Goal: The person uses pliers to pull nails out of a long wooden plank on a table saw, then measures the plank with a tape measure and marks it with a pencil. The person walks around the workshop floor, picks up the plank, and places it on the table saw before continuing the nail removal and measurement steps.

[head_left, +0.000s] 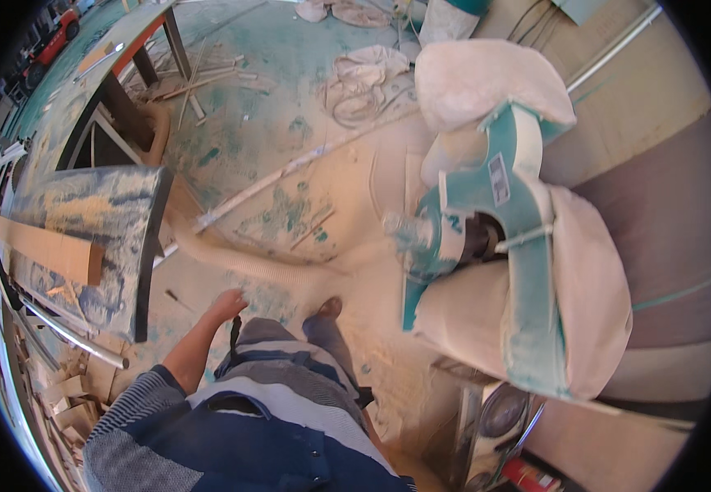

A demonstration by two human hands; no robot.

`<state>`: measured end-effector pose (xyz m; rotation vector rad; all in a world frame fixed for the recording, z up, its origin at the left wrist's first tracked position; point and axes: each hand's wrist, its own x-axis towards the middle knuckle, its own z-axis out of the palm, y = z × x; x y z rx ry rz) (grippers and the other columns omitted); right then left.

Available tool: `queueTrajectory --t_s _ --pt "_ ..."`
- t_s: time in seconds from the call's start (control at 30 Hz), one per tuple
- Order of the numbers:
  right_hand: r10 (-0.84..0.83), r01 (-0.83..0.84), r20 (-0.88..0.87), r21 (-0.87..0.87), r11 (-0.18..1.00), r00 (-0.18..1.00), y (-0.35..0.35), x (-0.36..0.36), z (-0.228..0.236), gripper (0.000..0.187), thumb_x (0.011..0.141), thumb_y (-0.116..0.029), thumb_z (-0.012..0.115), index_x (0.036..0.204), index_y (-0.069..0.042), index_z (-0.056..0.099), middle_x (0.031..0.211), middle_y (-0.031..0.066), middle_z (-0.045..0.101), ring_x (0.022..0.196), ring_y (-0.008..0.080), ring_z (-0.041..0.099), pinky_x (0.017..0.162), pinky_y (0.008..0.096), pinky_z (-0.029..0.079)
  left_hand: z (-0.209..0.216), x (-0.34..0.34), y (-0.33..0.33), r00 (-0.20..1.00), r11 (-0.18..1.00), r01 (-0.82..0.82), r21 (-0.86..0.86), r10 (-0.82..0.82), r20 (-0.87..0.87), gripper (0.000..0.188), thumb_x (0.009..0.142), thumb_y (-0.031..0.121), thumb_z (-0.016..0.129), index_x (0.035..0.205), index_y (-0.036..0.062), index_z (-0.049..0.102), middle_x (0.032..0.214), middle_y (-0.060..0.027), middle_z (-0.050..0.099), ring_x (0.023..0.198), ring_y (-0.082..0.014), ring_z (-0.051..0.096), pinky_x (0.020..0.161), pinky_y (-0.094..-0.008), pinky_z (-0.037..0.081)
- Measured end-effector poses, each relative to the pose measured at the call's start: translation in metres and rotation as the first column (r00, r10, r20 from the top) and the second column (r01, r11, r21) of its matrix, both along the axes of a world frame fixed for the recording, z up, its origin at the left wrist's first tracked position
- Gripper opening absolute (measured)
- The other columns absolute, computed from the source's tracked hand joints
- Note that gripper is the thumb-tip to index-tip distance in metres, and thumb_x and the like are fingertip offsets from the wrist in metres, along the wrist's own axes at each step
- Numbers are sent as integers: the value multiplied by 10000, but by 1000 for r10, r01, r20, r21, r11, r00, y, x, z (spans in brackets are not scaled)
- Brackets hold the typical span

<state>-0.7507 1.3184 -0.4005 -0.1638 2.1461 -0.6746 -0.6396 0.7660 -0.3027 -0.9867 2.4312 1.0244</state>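
Note:
My left hand (228, 304) hangs in front of my left hip, its fingers curled in and mostly turned away from view. Whether anything is in them is hidden. A dark strap (235, 330) hangs just below that hand, against my trousers. Only a sliver of my right forearm (375, 430) shows beside my body; the right hand is out of sight. To the right stands a green dust collector (528, 238) with large pale cloth bags (593, 287). Nearest my left hand, on that side, is a dusty dark-edged table (125, 271) bearing a wooden board (52, 250).
A ribbed hose (249, 264) lies across the sawdust-covered floor ahead. Long strips (281, 170) and wood scraps (199, 86) lie farther off. A metal pipe (76, 332) juts out by the table. At lower right sits a red can-like object (528, 476); a red forklift (48, 49) is far left.

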Motion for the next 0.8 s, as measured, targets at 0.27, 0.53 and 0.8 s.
queueTrajectory --t_s 0.27,0.53,0.8 --pt "230 -163 -320 222 961 919 -136 -327 65 382 813 -316 672 1119 -101 746 1116 177 726 1059 369 684 928 449 541 -45 39 -16 891 908 -401 -123 418 176 364 786 307 720 914 -30 672 972 -280 672 984 -472 629 861 -534 507" --pt "189 -132 -381 171 976 905 -295 -475 59 351 859 -274 614 1153 -129 740 1123 213 716 1078 409 668 960 488 521 -148 -18 -66 897 912 -365 187 291 333 345 845 327 662 926 -3 724 957 -243 690 949 -420 662 821 -530 511" --pt "346 -284 -93 398 872 934 -447 -483 40 324 838 -247 561 1060 -106 750 1131 192 722 1076 393 684 916 493 548 -163 -229 -413 909 920 -378 104 347 230 398 893 204 624 1199 -51 640 1236 -275 655 1119 -392 649 889 -486 525"
